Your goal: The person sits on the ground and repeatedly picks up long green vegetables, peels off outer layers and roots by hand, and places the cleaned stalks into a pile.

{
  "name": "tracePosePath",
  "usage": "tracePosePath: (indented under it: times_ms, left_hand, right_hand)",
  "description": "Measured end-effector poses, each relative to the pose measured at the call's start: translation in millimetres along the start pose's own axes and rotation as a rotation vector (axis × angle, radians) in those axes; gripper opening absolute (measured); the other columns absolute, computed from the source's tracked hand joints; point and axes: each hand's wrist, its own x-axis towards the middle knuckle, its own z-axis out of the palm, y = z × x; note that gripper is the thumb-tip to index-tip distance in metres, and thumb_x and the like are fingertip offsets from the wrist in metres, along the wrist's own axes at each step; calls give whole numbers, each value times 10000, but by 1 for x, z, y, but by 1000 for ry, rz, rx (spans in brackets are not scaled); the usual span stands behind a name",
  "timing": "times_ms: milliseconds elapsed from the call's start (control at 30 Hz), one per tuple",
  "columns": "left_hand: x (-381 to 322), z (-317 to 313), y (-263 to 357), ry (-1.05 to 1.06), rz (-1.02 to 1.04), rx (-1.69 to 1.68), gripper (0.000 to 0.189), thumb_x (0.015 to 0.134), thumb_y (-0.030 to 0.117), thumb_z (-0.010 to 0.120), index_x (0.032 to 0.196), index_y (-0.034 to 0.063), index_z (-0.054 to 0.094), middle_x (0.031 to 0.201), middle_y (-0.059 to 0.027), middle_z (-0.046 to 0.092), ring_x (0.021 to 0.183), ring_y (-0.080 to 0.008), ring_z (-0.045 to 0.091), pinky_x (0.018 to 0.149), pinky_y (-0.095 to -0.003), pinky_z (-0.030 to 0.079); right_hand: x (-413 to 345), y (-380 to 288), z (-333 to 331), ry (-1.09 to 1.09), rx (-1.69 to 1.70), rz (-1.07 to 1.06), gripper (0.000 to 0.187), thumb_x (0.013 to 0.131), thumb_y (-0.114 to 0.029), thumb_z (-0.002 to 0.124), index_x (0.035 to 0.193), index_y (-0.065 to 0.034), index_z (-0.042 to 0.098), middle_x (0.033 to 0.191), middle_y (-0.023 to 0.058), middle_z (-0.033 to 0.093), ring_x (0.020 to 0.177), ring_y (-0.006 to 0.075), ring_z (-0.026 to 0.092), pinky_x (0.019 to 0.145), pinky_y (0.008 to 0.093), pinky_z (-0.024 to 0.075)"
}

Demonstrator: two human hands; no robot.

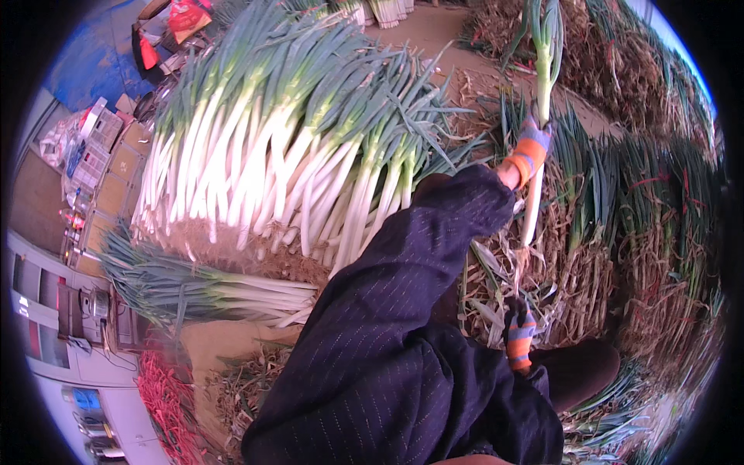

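My left hand (533,145), in an orange and grey striped work glove, is closed around the stalk of a long green onion (531,212). The onion's green leaves extend past the hand to the top of the picture, and its white stalk points back toward me. My right hand (519,331), gloved alike, is at the root end. Its dark fingertips close on a thin pale strand (517,273) there; whether this is root or dry skin I cannot tell. Under the hands lie dry, peeled-off leaves (488,314) and uncleaned green onions (581,267) with brown outer skins.
A large heap of clean white-stalked green onions (279,145) lies to the left, with another bunch (250,293) below it. More uncleaned bundles (662,232) line the right side. Red ties (165,401) are at lower left, near cardboard boxes (113,195). My knee (581,372) is beside my right hand.
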Motion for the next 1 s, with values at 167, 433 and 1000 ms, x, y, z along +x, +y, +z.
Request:
tracePosePath:
  times_ms: [167, 433, 1000]
  left_hand:
    - [84, -90, 111, 73, 426, 183, 499, 795, 138, 623, 1238, 41, 414, 846, -149, 637, 726, -276, 634, 629, -371, 504]
    - [116, -438, 313, 318, 659, 1162, 559, 804, 350, 587, 1310, 172, 431, 990, -185, 638, 925, -393, 610, 782, -425, 476]
    - [30, -631, 217, 423, -169, 2134, 585, 852, 278, 507, 1402, 281, 308, 1346, -159, 420, 1195, -328, 467, 946, -462, 418]
  right_hand:
    - [1, 40, -10, -8, -41, 167, 254, 843, 5, 464, 1034, -25, 629, 902, 115, 673, 836, 206, 633, 762, 307, 481]
    - [9, 28, 4, -202, 273, 444, 195, 893, -137, 545, 1069, -94, 616, 612, 16, 583, 415, 76, 446, 375, 231, 321]
    - [11, 42, 11, -452, -224, 75, 294, 822, -152, 592, 1088, -29, 616, 1004, 194, 646, 913, 319, 628, 793, 381, 488]
